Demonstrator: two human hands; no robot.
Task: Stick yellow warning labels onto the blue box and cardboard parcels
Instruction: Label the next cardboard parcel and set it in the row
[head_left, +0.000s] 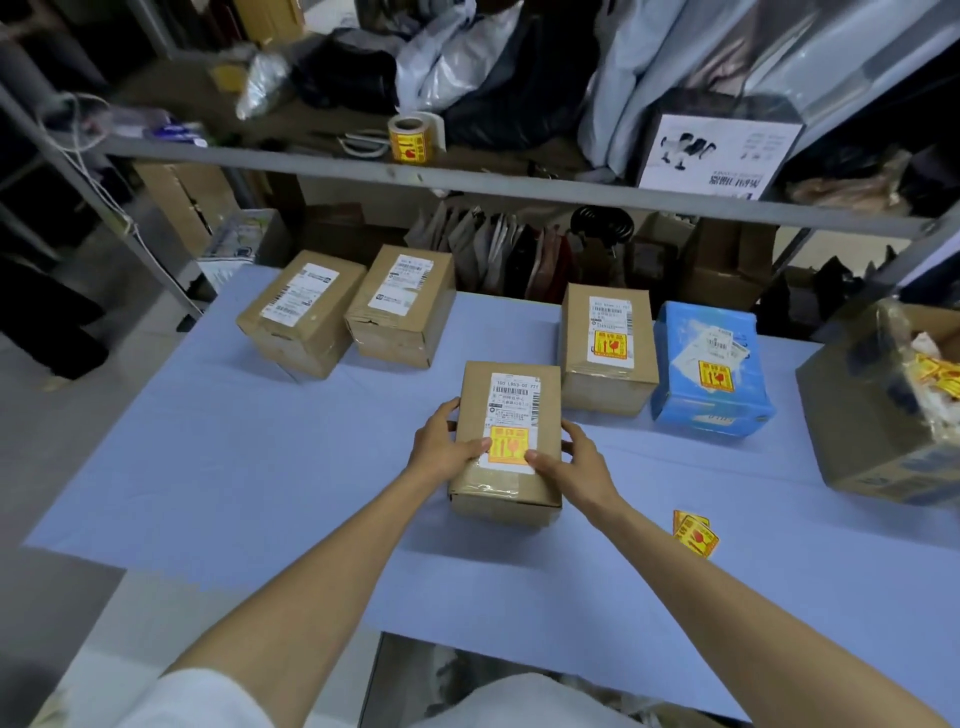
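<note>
A cardboard parcel (506, 499) lies in the middle of the blue table cloth (234, 467), with a yellow warning label (509, 444) on its top below the white shipping label. My left hand (444, 444) grips its left side, thumb on the label's left edge. My right hand (574, 460) grips its right side, thumb on the label's right edge. Behind it a second parcel (605, 384) and the blue box (709, 395) each carry a yellow label. Two parcels at the back left (301, 332) (400, 332) show only white shipping labels.
Loose yellow labels (696, 535) lie on the cloth at the right. An open cardboard carton (883, 441) with more label scraps stands at the far right. A roll of yellow labels (410, 136) sits on the metal shelf (519, 187) above the table.
</note>
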